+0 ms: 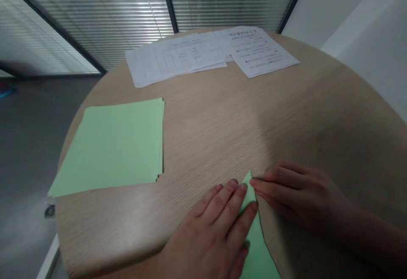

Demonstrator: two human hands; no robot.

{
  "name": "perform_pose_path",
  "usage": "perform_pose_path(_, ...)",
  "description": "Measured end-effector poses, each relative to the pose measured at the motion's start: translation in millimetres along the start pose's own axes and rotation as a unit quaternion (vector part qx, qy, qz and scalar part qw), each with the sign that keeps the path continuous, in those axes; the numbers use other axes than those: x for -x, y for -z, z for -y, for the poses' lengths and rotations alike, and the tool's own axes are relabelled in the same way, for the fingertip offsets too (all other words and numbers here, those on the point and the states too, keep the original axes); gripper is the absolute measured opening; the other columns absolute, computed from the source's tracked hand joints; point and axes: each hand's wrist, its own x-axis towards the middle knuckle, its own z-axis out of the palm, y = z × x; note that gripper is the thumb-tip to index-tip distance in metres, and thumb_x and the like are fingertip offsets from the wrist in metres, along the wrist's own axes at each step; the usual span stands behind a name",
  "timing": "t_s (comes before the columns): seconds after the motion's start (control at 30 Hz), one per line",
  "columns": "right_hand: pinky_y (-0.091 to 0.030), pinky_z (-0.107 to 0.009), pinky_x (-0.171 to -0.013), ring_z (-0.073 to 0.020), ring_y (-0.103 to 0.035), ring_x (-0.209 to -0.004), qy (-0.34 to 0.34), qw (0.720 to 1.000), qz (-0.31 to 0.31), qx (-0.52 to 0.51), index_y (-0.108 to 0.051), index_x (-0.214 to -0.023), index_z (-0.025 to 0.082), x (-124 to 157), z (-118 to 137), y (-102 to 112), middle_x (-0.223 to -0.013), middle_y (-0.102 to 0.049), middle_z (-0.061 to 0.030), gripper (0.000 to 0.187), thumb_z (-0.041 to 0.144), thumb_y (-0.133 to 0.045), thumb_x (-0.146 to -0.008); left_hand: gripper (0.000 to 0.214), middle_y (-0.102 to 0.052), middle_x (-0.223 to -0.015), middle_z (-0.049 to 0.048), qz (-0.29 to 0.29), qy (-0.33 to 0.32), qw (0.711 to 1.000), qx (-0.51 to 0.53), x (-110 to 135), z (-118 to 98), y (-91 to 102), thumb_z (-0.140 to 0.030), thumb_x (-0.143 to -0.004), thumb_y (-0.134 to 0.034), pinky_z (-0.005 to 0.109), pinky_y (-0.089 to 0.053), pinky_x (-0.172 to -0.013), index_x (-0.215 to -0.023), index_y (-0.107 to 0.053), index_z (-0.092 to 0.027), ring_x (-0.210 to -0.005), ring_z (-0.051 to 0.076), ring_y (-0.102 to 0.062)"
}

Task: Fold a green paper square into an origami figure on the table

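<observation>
A folded sheet of green paper (257, 245) lies at the near edge of the view, narrowing to a pointed tip that faces away from me. My left hand (213, 232) rests flat across its left side, fingers stretched out and pressing it to the table. At the paper's right edge, just below the tip, my right hand (299, 192) has its thumb and fingers pinched together on the paper. The lower end of the folded sheet runs out of view, and part of it is hidden under my left hand.
A stack of green paper sheets (121, 143) lies on the left of the round wooden table (203, 122), one corner reaching past its edge. Several printed white sheets (187, 56) lie at the far side. Behind stand glass panels with blinds (222, 3) and a white wall (359, 20).
</observation>
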Motion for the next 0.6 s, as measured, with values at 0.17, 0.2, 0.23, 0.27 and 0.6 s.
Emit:
perform_pose_path(0.17,-0.055,-0.032,-0.067,-0.0175,-0.064,-0.076,-0.005,1.000,0.002,-0.005,-0.068,-0.112,0.020,-1.6,1.4,2.0,-0.094,-0.073,-0.0039,0.018,0.011,-0.056,-0.101,0.055,-0.044,-0.165,0.0073,0.003,0.001,1.000,0.003,-0.4,0.9,-0.2,-0.041,-0.106,-0.047,0.043,-0.039,-0.123,-0.156,-0.047,-0.020,-0.151,0.028,-0.042)
perform_pose_path(0.2,-0.055,-0.032,-0.067,-0.0175,-0.064,-0.076,-0.007,1.000,0.002,-0.005,-0.068,-0.111,0.020,-1.8,1.5,2.1,-0.094,-0.073,-0.0038,0.018,0.011,-0.057,-0.100,0.055,-0.044,-0.165,0.0069,0.005,0.000,1.000,0.008,-0.4,1.2,-0.2,-0.041,-0.106,-0.048,0.043,-0.039,-0.123,-0.157,-0.047,-0.020,-0.152,0.028,-0.042)
perform_pose_path(0.23,-0.055,-0.032,-0.066,-0.0174,-0.064,-0.076,-0.009,1.000,0.003,-0.005,-0.068,-0.111,0.021,-2.1,1.6,2.1,-0.094,-0.072,-0.0035,0.019,0.011,-0.057,-0.100,0.055,-0.044,-0.165,0.0064,0.008,-0.001,1.000,0.013,-0.4,1.4,-0.1,-0.041,-0.105,-0.049,0.043,-0.039,-0.123,-0.157,-0.047,-0.020,-0.152,0.028,-0.041)
perform_pose_path(0.27,-0.055,-0.032,-0.066,-0.0173,-0.065,-0.076,-0.012,1.000,0.004,-0.005,-0.069,-0.111,0.021,-2.3,1.6,2.1,-0.094,-0.072,-0.0033,0.019,0.011,-0.057,-0.099,0.056,-0.045,-0.165,0.0058,0.010,-0.001,1.000,0.017,-0.6,1.6,0.0,-0.041,-0.105,-0.050,0.043,-0.039,-0.123,-0.157,-0.047,-0.021,-0.152,0.028,-0.040)
perform_pose_path(0.6,-0.048,-0.030,-0.060,-0.0155,-0.060,-0.069,-0.018,0.999,-0.023,-0.013,-0.067,-0.118,0.023,-3.3,4.2,3.9,-0.086,-0.068,-0.0010,0.023,0.012,-0.059,-0.099,0.053,-0.045,-0.165,0.0016,0.009,-0.020,0.999,-0.023,-1.5,1.7,-0.1,-0.037,-0.106,-0.045,0.042,-0.041,-0.120,-0.156,-0.048,-0.020,-0.151,0.028,-0.041)
